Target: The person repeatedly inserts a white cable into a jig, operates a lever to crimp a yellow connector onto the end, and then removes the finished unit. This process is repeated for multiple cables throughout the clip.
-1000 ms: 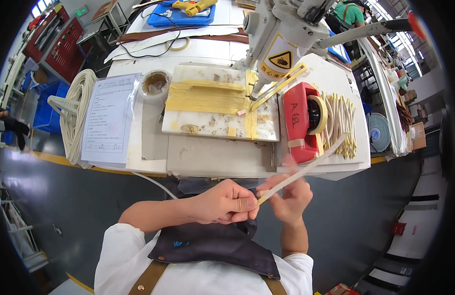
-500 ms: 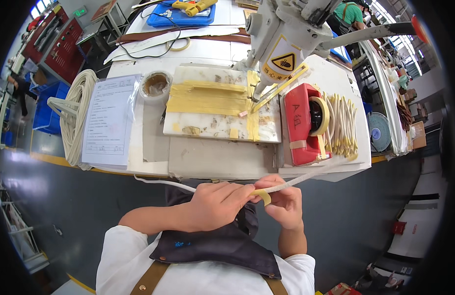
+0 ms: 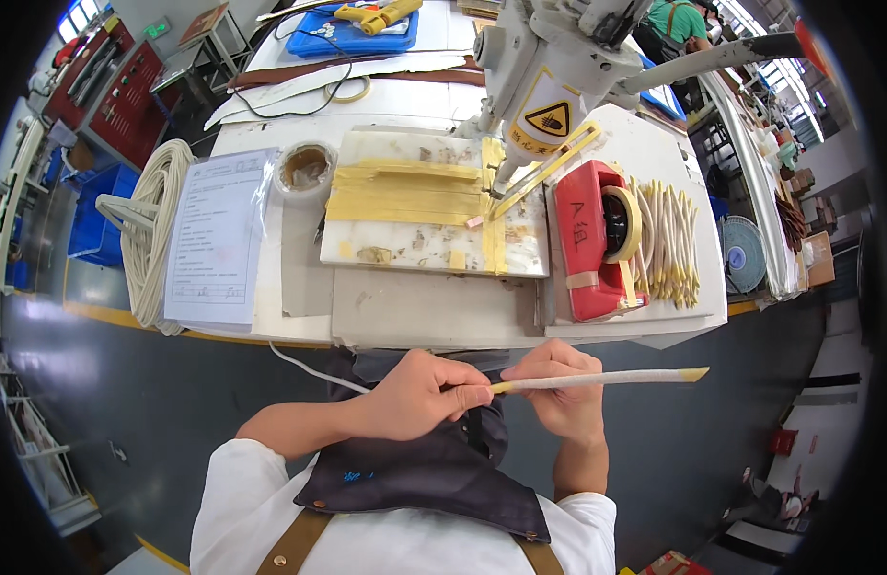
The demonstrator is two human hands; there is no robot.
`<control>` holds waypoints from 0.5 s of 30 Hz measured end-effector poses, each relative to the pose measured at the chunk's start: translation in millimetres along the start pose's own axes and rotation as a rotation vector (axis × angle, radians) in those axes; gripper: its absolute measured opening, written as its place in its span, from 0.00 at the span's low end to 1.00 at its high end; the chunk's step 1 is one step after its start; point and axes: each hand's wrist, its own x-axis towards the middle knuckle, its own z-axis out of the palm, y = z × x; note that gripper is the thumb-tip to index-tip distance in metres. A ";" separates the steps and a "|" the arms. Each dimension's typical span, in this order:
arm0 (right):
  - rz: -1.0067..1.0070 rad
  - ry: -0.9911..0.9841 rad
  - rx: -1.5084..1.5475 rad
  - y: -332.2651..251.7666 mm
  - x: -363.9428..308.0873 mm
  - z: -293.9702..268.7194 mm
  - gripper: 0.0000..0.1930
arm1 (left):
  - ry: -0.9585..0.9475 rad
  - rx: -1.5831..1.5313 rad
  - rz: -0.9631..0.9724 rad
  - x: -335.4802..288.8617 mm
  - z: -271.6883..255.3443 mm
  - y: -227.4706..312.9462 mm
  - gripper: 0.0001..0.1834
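Note:
A white cord (image 3: 635, 377) runs through both my hands in front of the table edge. My left hand (image 3: 414, 398) is closed on it, thumb and fingers pinching beside a band of yellow tape (image 3: 503, 387). My right hand (image 3: 563, 398) grips the cord just right of that band, its fingers partly hidden. The cord's right end sticks out straight and is wrapped in yellow tape (image 3: 694, 375). Beyond my left hand the cord trails up left to the table edge. A red tape dispenser (image 3: 579, 264) with a yellow roll stands on the table, beside several short tape-tipped cords (image 3: 668, 249).
A grey press machine (image 3: 529, 86) with a warning sign rises over a white block (image 3: 357, 244) partly covered in yellow tape. At the left are a coil of white cord (image 3: 165, 259), a printed sheet (image 3: 218, 244) and a tape-lined cup (image 3: 304, 171). A blue tray (image 3: 314, 38) sits farther back.
The loose yellow tape flap between my hands now lies wrapped around the cord. My right hand has shifted slightly, and the cord's taped right end now points straight out to the right.

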 end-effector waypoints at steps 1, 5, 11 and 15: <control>-0.023 -0.021 0.043 1.4 1.1 -1.2 0.10 | -0.094 -0.258 -0.167 0.9 -5.7 -2.6 0.14; 0.039 -0.079 0.344 25.4 -5.9 1.4 0.13 | -0.094 -0.400 -0.303 0.9 -6.6 3.4 0.14; 0.223 0.387 0.511 21.0 -1.6 29.9 0.25 | 0.389 0.670 0.559 -1.7 13.6 -9.7 0.09; 0.183 0.143 0.833 37.9 -25.7 40.5 0.16 | 0.621 1.018 0.834 6.6 20.4 -20.6 0.07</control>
